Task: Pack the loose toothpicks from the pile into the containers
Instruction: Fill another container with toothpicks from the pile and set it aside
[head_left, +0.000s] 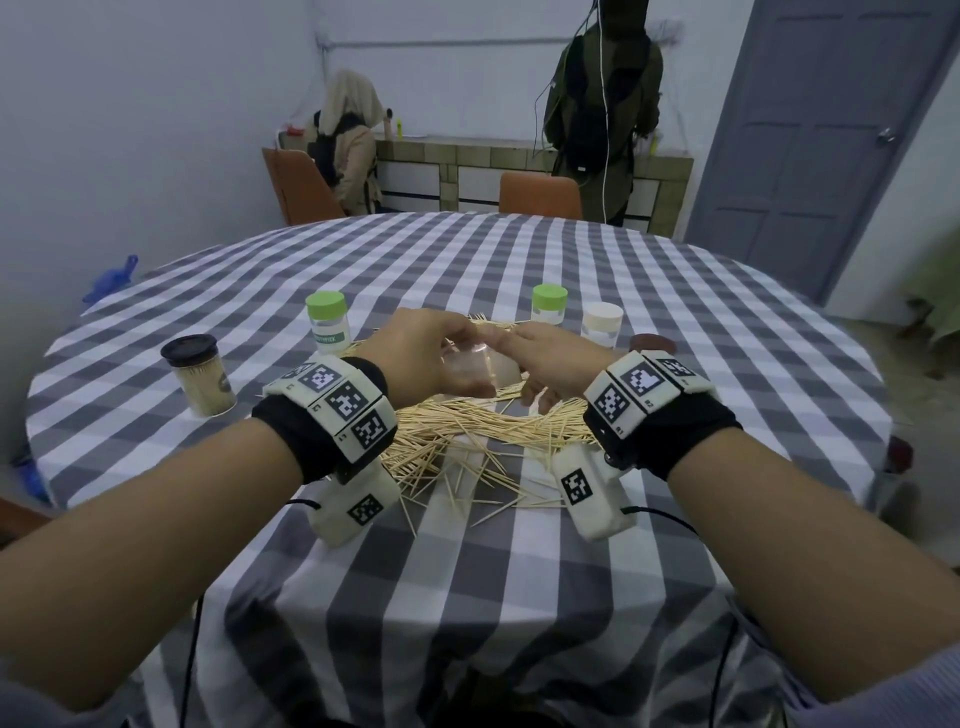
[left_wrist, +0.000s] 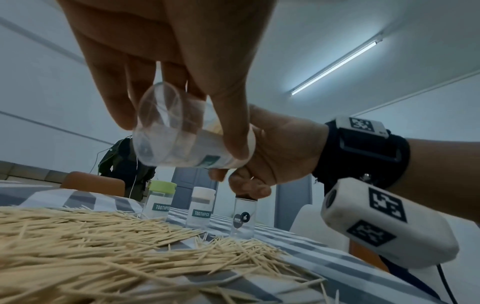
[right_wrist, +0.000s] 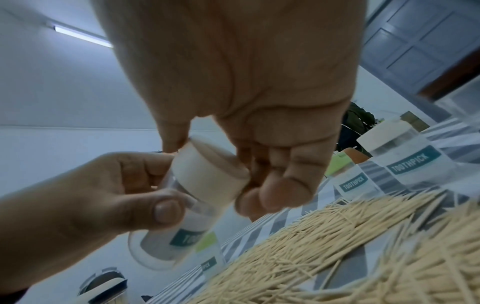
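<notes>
A clear toothpick container with a cream cap is held tilted above the toothpick pile. My left hand grips its clear body between fingers and thumb. My right hand curls its thumb and fingers round the cap, which sits on the container's mouth. In the left wrist view the body looks nearly empty. The loose toothpicks lie spread on the checked tablecloth under both hands.
Round the pile stand two green-capped containers, a cream-capped one, a dark-lidded one and a black-lidded jar full of toothpicks. Two people stand at the far counter behind orange chairs.
</notes>
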